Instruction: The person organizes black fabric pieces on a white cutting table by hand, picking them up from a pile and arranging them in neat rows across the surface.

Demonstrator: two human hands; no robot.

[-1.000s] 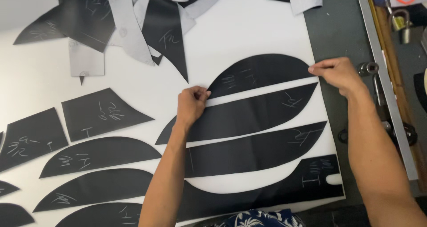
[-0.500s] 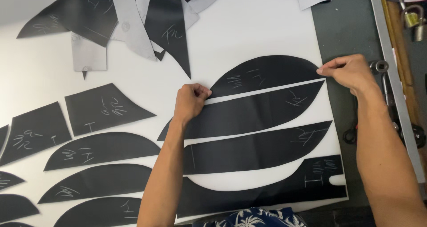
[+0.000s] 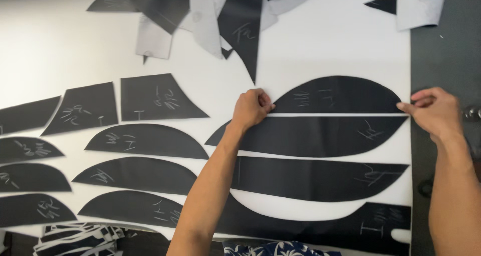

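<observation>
Both hands, left hand and right hand, pinch opposite tips of the domed black piece.

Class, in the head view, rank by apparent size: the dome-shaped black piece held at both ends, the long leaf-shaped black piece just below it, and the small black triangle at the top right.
1. Leaf-shaped black piece, the longest.
2. Dome-shaped black piece, shorter; left hand and right hand pinch its ends.
3. Small black triangle, smallest, partly covered.
</observation>
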